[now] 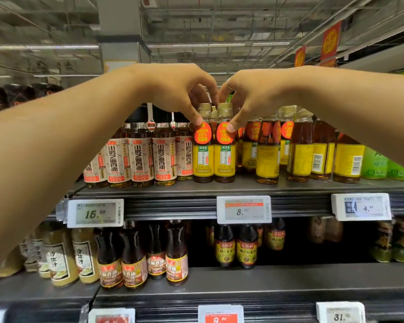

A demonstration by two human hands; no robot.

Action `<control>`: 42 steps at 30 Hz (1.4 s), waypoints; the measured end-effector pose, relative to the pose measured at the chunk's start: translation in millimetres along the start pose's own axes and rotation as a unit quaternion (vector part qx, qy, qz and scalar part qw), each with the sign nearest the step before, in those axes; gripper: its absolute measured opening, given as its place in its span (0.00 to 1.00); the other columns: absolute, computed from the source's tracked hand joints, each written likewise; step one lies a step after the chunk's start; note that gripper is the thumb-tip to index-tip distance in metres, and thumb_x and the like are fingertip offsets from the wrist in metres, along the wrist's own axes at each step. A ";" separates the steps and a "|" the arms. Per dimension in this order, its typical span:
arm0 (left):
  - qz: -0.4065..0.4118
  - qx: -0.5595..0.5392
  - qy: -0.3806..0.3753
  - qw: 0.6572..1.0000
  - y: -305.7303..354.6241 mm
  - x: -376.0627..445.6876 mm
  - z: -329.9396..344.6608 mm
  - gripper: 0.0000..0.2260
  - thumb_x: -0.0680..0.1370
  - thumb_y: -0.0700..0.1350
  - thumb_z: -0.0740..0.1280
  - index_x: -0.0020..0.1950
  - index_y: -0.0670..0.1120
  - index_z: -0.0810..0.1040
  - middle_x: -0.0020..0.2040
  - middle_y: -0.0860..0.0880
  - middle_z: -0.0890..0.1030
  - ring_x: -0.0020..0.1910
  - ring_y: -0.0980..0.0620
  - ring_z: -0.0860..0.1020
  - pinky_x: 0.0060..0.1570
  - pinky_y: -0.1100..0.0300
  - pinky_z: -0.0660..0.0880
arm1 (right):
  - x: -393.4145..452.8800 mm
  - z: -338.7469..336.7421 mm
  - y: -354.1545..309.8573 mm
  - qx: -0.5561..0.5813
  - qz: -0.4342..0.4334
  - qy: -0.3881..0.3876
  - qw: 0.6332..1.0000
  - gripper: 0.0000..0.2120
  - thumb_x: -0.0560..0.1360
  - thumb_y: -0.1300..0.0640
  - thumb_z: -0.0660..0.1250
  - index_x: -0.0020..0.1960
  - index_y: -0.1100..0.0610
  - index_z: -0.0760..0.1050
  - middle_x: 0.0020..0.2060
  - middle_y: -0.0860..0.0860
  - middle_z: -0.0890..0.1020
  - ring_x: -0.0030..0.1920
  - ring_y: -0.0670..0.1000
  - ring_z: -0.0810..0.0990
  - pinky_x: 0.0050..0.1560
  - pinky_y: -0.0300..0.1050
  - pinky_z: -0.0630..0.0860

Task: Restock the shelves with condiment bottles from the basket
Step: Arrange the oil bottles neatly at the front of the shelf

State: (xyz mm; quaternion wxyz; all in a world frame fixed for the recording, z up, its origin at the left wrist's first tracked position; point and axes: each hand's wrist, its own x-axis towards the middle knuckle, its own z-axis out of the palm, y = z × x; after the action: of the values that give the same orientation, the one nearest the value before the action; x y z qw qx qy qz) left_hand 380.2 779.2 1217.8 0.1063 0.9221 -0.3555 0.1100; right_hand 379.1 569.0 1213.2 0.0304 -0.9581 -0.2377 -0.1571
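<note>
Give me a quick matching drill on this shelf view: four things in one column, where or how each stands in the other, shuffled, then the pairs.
Things:
1. left hand
2. right hand
3. white-label bottles
4. 8.50 price tag

Places or states:
A. on the shelf edge below the yellow-label bottles
B. grips the left one of the two front yellow-label bottles
C. stand on the top shelf, left of the yellow-label bottles
D. grips the right one of the two front yellow-label bottles

Pairs: 1-B, 2-D, 3-C, 4-A
</note>
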 end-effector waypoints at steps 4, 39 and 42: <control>-0.007 0.028 0.025 0.999 8.4 -8.4 -3.9 0.23 0.71 0.50 0.78 0.64 0.58 0.76 0.58 0.59 0.81 0.57 0.63 0.79 0.52 0.65 0.72 | -16.7 -12.0 -1.3 0.011 -0.007 0.005 1.000 0.39 0.66 0.40 0.79 0.72 0.45 0.69 0.48 0.39 0.84 0.51 0.44 0.83 0.52 0.49 0.82; -0.021 0.111 0.157 0.981 90.7 50.0 52.7 0.26 0.70 0.61 0.77 0.65 0.53 0.81 0.49 0.54 0.79 0.47 0.52 0.76 0.34 0.63 0.67 | -91.0 18.9 72.9 0.002 0.035 0.172 0.985 0.21 0.69 0.39 0.77 0.60 0.39 0.77 0.68 0.47 0.77 0.68 0.53 0.75 0.59 0.48 0.71; -0.019 0.138 0.138 0.981 85.2 50.7 45.7 0.26 0.69 0.61 0.77 0.64 0.53 0.81 0.47 0.54 0.77 0.47 0.51 0.75 0.44 0.58 0.69 | -91.1 20.8 69.9 0.025 0.022 0.175 0.984 0.22 0.69 0.39 0.77 0.61 0.39 0.77 0.66 0.46 0.78 0.67 0.50 0.75 0.56 0.45 0.69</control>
State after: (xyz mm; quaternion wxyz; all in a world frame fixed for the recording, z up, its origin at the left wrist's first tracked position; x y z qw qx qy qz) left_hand 364.8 672.8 1198.4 0.0276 0.9103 -0.3016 0.2823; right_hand 341.2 469.2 1165.9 0.0992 -0.9196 -0.2119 -0.3155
